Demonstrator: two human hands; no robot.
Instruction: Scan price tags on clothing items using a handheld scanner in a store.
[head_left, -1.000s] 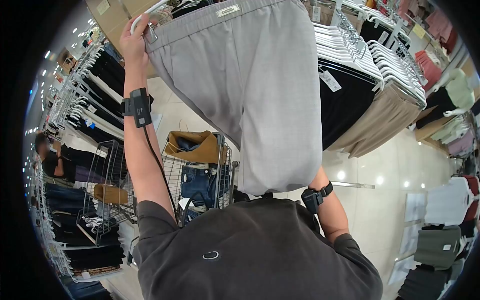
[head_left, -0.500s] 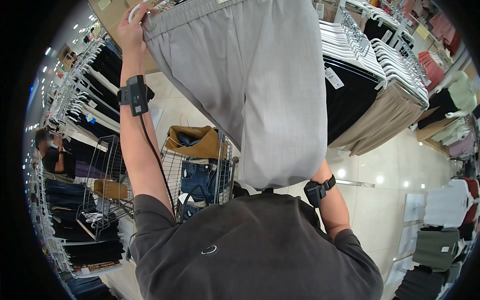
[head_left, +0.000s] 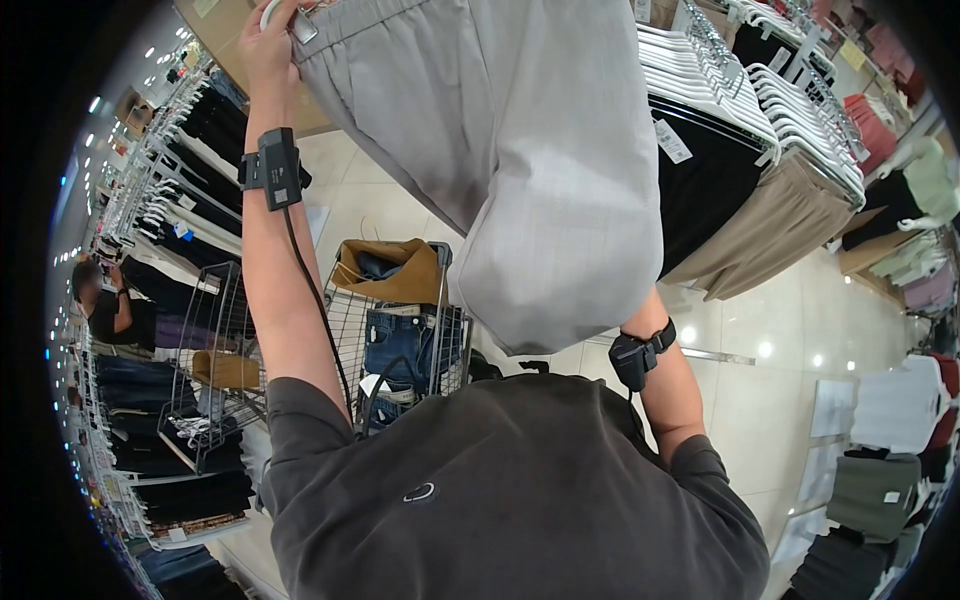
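Note:
Light grey trousers (head_left: 560, 190) with an elastic waistband hang across the top middle of the view, one leg folded up over itself. At the top left, my left hand (head_left: 268, 45) is closed on a white hanger (head_left: 268, 12) beside the waistband, where a small tag shows. My right hand is hidden behind the lower part of the trousers; only its wrist with a black strap device (head_left: 640, 355) shows. A similar device (head_left: 275, 170) is on my left wrist, with a cable running down the arm.
A wire cart (head_left: 450, 330) with folded jeans (head_left: 395, 345) and a brown bag (head_left: 390, 270) stands below my left arm. Racks hold black trousers (head_left: 700, 200) and beige trousers (head_left: 775, 230) at right. Another person (head_left: 115, 310) stands at far left beside a second cart (head_left: 215, 350).
The lower fold of the trousers has bulged leftward and lifted slightly. The waistband corner by my left hand has turned, showing the tag more clearly, and my left wrist is a little higher.

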